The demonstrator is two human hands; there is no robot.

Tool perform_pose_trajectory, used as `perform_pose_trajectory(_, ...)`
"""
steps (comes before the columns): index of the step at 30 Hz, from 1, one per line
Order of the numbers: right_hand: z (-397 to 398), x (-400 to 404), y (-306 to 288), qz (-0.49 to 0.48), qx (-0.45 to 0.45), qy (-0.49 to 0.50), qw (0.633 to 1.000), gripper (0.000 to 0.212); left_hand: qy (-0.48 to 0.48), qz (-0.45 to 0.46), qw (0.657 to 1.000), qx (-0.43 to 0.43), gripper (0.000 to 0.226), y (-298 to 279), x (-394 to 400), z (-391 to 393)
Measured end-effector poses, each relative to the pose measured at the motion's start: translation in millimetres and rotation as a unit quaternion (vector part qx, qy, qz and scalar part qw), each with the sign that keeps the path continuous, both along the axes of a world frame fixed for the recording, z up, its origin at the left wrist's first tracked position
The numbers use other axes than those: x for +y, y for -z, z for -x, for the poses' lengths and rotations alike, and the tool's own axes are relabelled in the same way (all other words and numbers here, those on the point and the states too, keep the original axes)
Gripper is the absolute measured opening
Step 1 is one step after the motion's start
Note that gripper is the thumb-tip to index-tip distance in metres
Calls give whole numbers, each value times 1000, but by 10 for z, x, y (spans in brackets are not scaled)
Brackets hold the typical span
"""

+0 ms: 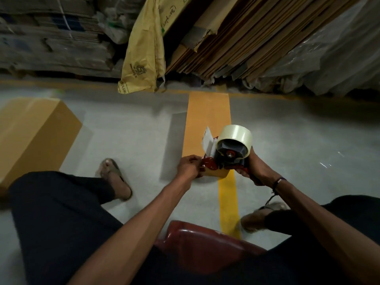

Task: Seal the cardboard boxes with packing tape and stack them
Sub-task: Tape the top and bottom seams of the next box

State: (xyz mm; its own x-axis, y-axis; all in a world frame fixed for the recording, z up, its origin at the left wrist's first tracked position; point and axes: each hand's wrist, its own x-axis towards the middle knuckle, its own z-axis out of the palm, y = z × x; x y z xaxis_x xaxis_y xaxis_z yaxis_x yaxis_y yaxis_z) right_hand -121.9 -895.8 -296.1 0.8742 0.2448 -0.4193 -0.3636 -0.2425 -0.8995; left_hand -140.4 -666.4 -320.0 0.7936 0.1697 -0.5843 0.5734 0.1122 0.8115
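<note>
At centre frame the tape dispenser (227, 155), gripped by its handle in the right hand (254, 168), has its loose tape end pinched by the left hand (190, 166), which should probably draw it out flat and untwisted before reaching the cardboard box (30, 136) at left.

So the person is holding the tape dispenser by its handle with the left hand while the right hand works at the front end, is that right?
Not quite: the hands are swapped. In the head view the right hand holds the tape dispenser by its handle, while the left hand works at the front end, its fingers pinched there.
</note>
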Motion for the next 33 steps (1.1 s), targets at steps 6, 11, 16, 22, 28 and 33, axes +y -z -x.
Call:
perform_pose_trajectory(6,-539,119,429,115,-18,-44,992,84,5,-128,992,-9,24,449,309,-384)
perform_pose_trajectory(11,-1051,-254,810,203,-75,-51,975,37,-20,-220,975,32,32,932,1050,-738)
perform_pose_trajectory(16,-1283,-407,1221,233,-62,-41,970,29,10,-245,968,49,26,1379,1098,-1061)
perform_pose_trajectory(22,-1364,-438,1629,280,-40,-82,956,67,41,-283,956,59,31,1815,1065,-1184)
perform_pose_trajectory(28,-1427,-531,1943,340,-88,-118,929,70,55,-296,950,80,30,2014,1036,-1243)
perform_pose_trajectory(33,-1554,-600,2081,364,-81,-119,920,69,43,-290,952,93,31,2129,968,-1287)
